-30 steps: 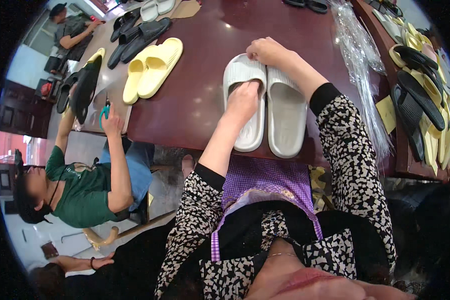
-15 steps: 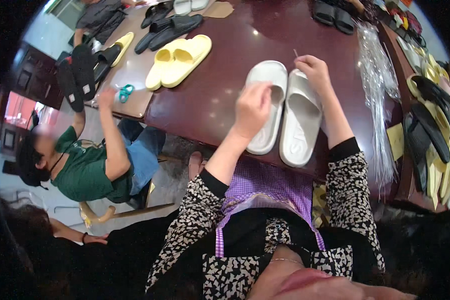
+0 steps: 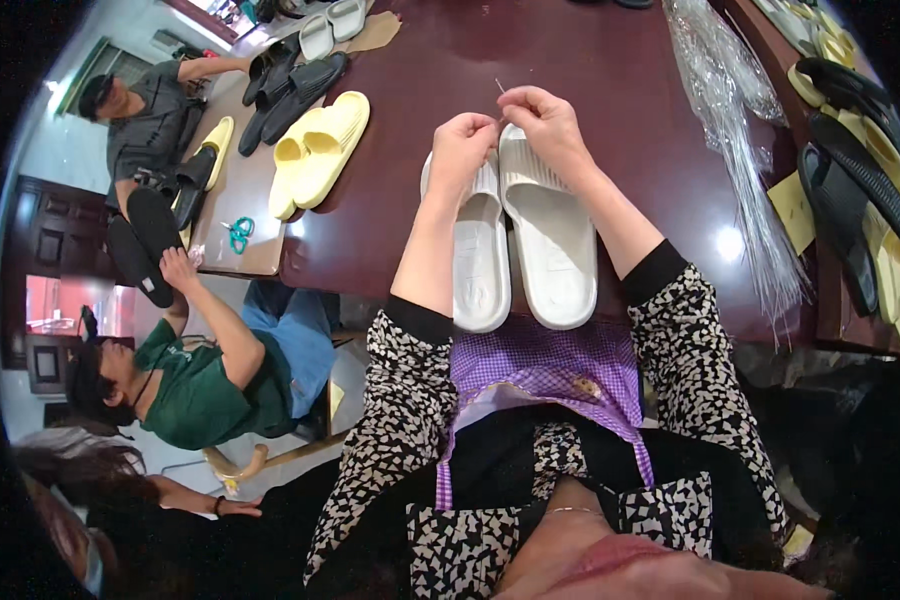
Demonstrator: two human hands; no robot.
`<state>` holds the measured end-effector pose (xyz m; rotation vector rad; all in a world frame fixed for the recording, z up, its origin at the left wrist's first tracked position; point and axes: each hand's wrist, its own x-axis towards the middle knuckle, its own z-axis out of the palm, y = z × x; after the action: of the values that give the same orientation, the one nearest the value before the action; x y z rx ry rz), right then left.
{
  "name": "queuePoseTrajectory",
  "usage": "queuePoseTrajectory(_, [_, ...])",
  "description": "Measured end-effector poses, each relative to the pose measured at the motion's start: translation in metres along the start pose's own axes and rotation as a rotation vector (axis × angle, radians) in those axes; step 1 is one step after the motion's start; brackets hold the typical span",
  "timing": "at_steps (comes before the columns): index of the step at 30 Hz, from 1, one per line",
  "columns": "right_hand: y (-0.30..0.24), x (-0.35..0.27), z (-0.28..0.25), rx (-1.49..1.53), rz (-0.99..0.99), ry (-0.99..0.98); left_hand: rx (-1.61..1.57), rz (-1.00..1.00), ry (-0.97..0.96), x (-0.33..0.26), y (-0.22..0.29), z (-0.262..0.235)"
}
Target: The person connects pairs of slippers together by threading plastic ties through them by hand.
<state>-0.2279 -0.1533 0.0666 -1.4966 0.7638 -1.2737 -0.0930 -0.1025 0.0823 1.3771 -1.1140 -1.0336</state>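
Two off-white slide sandals lie side by side on the dark red table, toes pointing away from me: the left slide [image 3: 481, 265] and the right slide [image 3: 558, 255]. My right hand [image 3: 547, 128] is over the right slide's toe, thumb and finger pinching a thin, pale tie [image 3: 500, 85] whose end sticks up. Close beside it, my left hand [image 3: 463, 152] is closed in a pinch above the left slide's toe and covers part of its strap. What the left fingertips hold is too small to make out.
A clear bag [image 3: 705, 75] with a bundle of thin clear ties [image 3: 755, 250] lies to the right. Beyond it are stacked black and yellow slides [image 3: 850, 220]. Yellow slides [image 3: 320, 150] and black slides [image 3: 288, 100] lie left. A co-worker in green [image 3: 205, 385] handles black slides [image 3: 150, 240].
My left hand has moved off the left slide's strap area to the toe, beside my right hand. The two hands are now close together. The co-worker's raised hand has reached the black slides.
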Motion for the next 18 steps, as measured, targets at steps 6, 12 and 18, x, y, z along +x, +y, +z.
queuePoseTrajectory(6, [-0.003, -0.004, -0.001, 0.011, -0.022, 0.004, -0.278, 0.023, 0.09, -0.004, -0.009, -0.002])
queuePoseTrajectory(12, [-0.013, -0.013, 0.003, -0.308, -0.12, -0.103, -0.443, 0.018, 0.151, -0.007, -0.01, -0.004])
queuePoseTrajectory(18, [-0.012, -0.014, 0.004, -0.38, -0.154, -0.096, -0.514, 0.033, 0.145, -0.009, -0.01, -0.005])
